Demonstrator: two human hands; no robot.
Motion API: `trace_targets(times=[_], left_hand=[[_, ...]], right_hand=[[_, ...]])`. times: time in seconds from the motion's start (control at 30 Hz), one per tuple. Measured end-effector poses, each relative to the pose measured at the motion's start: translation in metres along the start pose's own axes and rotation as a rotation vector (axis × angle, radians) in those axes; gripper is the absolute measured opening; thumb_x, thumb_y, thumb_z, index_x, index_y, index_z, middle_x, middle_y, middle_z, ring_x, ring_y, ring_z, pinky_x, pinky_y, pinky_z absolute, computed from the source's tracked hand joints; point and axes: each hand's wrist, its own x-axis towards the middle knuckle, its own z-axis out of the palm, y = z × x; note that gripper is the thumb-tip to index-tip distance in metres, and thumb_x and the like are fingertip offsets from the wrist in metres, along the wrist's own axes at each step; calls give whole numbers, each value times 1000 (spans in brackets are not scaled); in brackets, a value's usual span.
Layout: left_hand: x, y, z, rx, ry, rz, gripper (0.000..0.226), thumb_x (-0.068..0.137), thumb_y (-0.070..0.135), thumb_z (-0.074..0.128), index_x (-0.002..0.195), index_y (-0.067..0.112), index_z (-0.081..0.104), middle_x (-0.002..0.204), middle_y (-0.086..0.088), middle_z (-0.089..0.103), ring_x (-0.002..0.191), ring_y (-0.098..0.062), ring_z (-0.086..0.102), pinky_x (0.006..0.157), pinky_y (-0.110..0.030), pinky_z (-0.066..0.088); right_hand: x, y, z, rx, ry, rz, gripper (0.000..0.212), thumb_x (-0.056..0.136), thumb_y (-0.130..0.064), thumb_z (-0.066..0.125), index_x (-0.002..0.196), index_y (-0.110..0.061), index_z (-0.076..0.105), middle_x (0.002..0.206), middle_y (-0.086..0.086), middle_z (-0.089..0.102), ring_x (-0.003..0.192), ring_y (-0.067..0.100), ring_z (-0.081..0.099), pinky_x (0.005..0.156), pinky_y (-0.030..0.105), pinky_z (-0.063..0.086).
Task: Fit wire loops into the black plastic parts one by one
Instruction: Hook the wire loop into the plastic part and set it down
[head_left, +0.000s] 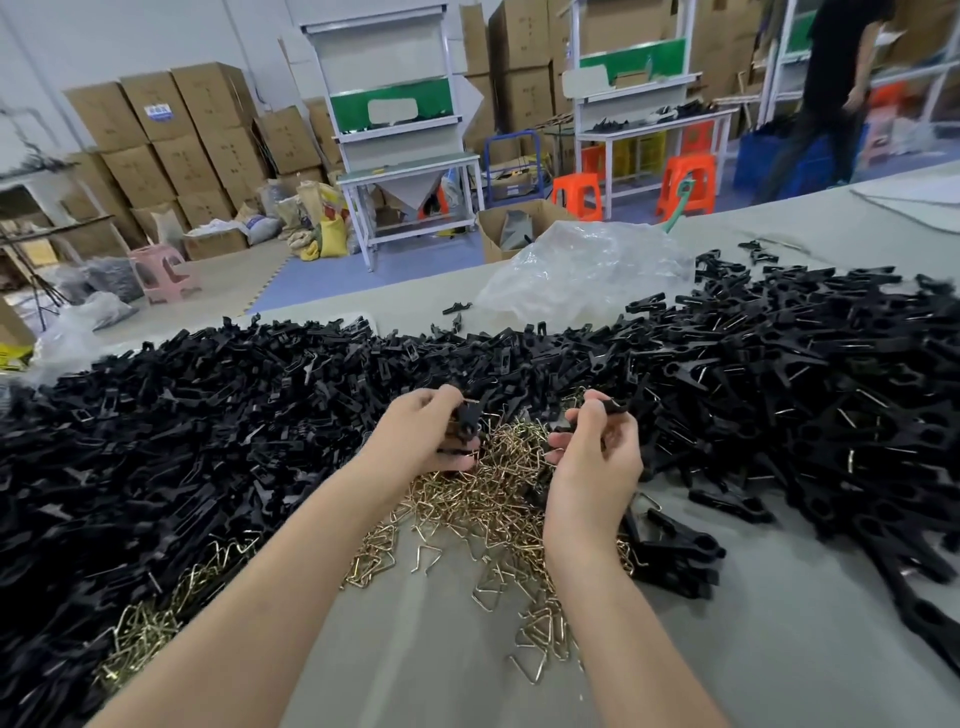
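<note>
Left hand (423, 434) above the wire loops (483, 499), fingers curled round a black part (467, 415); possibly more than one piece in that grip, too dark to separate. Right hand (592, 457) just beside it, thumb and forefinger pinching a second part (609, 406). Loops lie loose on the grey table (415, 665), between and under both forearms. Heaps (182, 415) of like black pieces flank the loops left, behind and right. Clear bag (582, 270) near the far edge. Beyond: cartons (171, 135), orange stools (685, 182), a person (831, 93) in black, standing.
</note>
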Motion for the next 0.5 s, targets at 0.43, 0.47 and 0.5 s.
trace_targets(times=[0.43, 0.47, 0.5], left_hand=[[-6, -14, -3, -86, -75, 20, 28, 97, 40, 62, 106, 13, 67, 93, -3, 76, 86, -15, 67, 76, -34, 54], [-8, -12, -2, 8, -60, 72, 27, 97, 41, 62, 105, 15, 67, 94, -2, 76, 88, -15, 67, 82, -35, 54], [-10, -9, -2, 129, -34, 140, 25, 96, 43, 62, 103, 19, 68, 95, 0, 76, 87, -12, 66, 83, -31, 53]], right_hand=[[-5, 3, 2, -227, -635, 192, 17, 101, -31, 57, 93, -31, 72, 98, -11, 74, 95, 8, 70, 94, 29, 57], [-4, 2, 2, -210, -638, 199, 17, 102, -30, 58, 95, -31, 73, 95, -17, 75, 93, 4, 70, 89, 24, 58], [-4, 2, 2, -184, -626, 207, 17, 101, -29, 58, 96, -31, 75, 95, -19, 75, 93, 2, 70, 84, 21, 57]])
